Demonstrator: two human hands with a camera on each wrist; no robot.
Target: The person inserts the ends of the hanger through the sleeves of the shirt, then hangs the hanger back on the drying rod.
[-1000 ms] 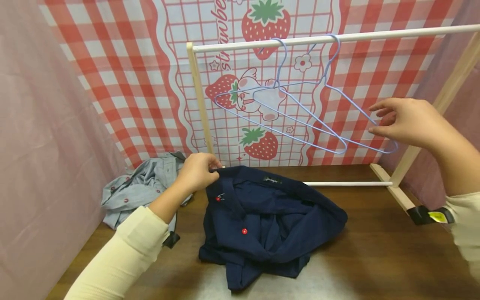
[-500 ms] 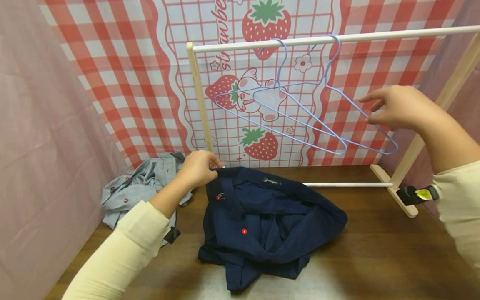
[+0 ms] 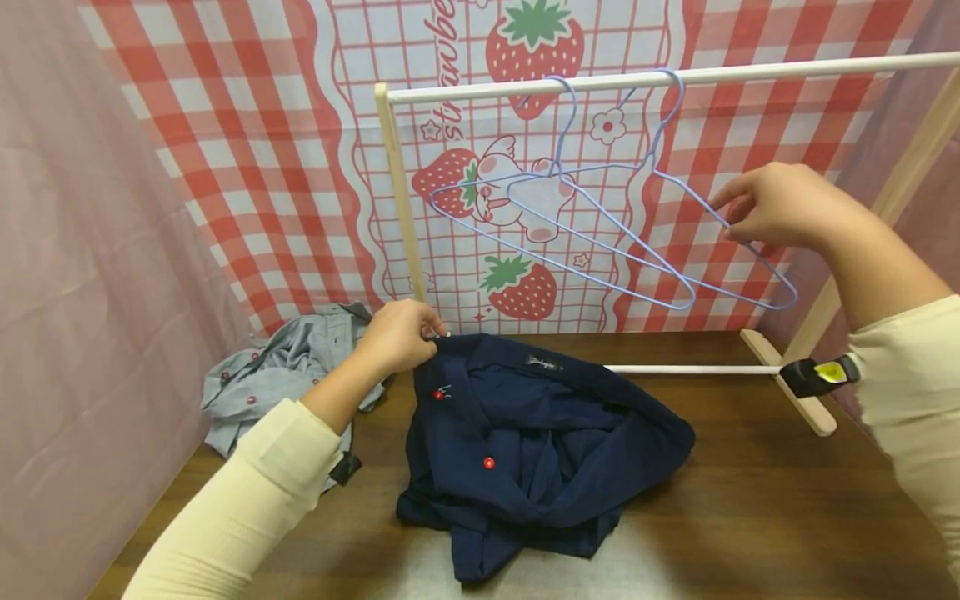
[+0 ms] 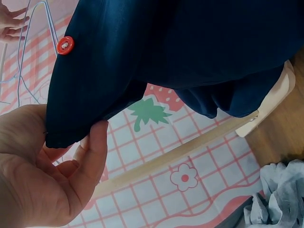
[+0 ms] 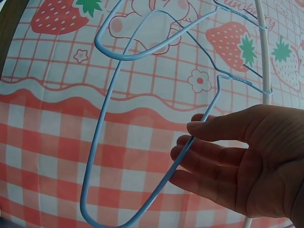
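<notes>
A navy garment (image 3: 555, 467) with red buttons lies bunched on the wooden table, its collar side raised at the left. My left hand (image 3: 401, 335) pinches the edge of its upper left corner between thumb and fingers. In the left wrist view, that navy cloth (image 4: 109, 61) hangs down from the fingertips. Two blue wire hangers hang from the white rail. My right hand (image 3: 783, 204) is at the sloping arm of the right-hand hanger (image 3: 693, 190). In the right wrist view, the hanger's wire (image 5: 156, 192) passes between my thumb and loosely bent fingers.
A crumpled grey garment (image 3: 288, 375) with red buttons lies at the left, behind my left forearm. The rail (image 3: 787, 71) runs across the back on wooden posts, and the rack's foot (image 3: 813, 412) stands at the right. The other hanger (image 3: 510, 243) hangs left of the first.
My right hand has moved left and up to the hanger's arm, thumb and index drawing closer. My left hand has barely moved, still pinching the navy garment.
</notes>
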